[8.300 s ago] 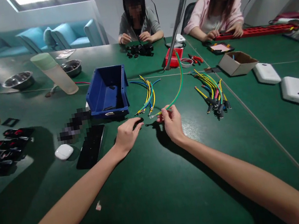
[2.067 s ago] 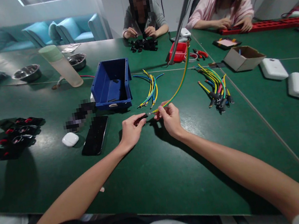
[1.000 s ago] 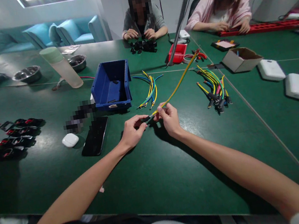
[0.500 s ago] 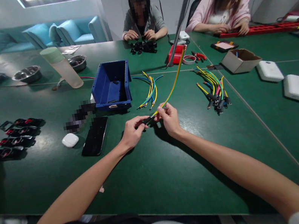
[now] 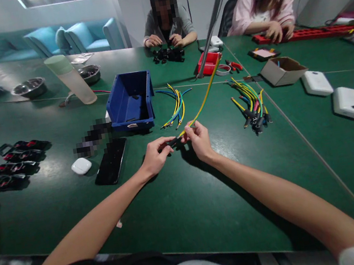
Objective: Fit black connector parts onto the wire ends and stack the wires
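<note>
Between my two hands is a yellow-green wire (image 5: 204, 99) with a black sleeve (image 5: 174, 142) at its near end. My left hand (image 5: 156, 155) pinches the black sleeve, fingertips closed around it. Just to the right, my right hand (image 5: 199, 140) grips the wire, which rises away from me toward the upper right. Beyond my hands lies a loose group of yellow, blue and green wires (image 5: 178, 105) with metal ends. Farther right is a bundle of similar wires (image 5: 253, 101) whose near ends carry black sleeves.
A blue bin (image 5: 131, 101) stands ahead on the left, near a dark phone (image 5: 111, 161) and a white case (image 5: 81, 166). A tilted bottle (image 5: 71, 80), a red bin (image 5: 209, 64), a cardboard box (image 5: 284, 71) and white devices (image 5: 350, 102) surround the work area. Two people sit across the table.
My hands keep their grip on the sleeve and wire with almost no movement. The view shifts slightly. Across the table, the hands of the person in pink have moved along the red strip.
</note>
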`<state>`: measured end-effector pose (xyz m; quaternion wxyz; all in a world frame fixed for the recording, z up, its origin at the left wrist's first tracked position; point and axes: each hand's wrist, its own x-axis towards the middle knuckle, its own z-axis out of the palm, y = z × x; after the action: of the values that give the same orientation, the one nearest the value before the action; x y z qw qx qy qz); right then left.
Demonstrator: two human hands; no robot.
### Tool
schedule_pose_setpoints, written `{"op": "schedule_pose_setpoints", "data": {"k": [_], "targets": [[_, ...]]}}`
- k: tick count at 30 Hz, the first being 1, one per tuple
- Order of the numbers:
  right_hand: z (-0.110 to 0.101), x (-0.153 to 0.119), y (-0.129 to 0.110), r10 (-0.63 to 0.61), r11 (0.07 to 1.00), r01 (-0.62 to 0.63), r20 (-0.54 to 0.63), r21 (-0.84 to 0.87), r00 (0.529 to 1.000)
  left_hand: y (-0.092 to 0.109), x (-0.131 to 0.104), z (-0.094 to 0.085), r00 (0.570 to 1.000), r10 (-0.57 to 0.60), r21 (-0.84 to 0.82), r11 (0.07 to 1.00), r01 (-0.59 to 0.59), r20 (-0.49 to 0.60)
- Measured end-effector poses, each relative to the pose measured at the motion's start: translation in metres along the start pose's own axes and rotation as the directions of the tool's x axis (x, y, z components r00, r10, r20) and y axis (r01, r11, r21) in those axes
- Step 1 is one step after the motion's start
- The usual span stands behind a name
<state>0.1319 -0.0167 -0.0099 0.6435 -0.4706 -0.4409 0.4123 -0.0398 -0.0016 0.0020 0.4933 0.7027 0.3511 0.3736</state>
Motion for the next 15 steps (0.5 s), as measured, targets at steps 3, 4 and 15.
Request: {"op": "schedule_pose_setpoints", "data": {"k": [3,4,15], "targets": [[0.0005,0.0001,0.0,0.0,1.0,0.0,-0.005,-0.001,1.0,-0.0004,0.0,0.0,1.0,0.002,0.004,1.0,-0.002,-0.002],[0.0006,0.0001,0.0,0.001,1.0,-0.001,-0.007,-0.001,1.0,-0.0003,-0.0001,0.0,1.0,0.003,0.001,1.0,-0.003,0.0],[-0.0004,0.0008,0.0019,0.0,0.999,0.0,-0.001,0.035,1.0,0.0011,0.0003,-0.0008,1.0,0.005,-0.042,0.999,-0.005,0.021]]}}
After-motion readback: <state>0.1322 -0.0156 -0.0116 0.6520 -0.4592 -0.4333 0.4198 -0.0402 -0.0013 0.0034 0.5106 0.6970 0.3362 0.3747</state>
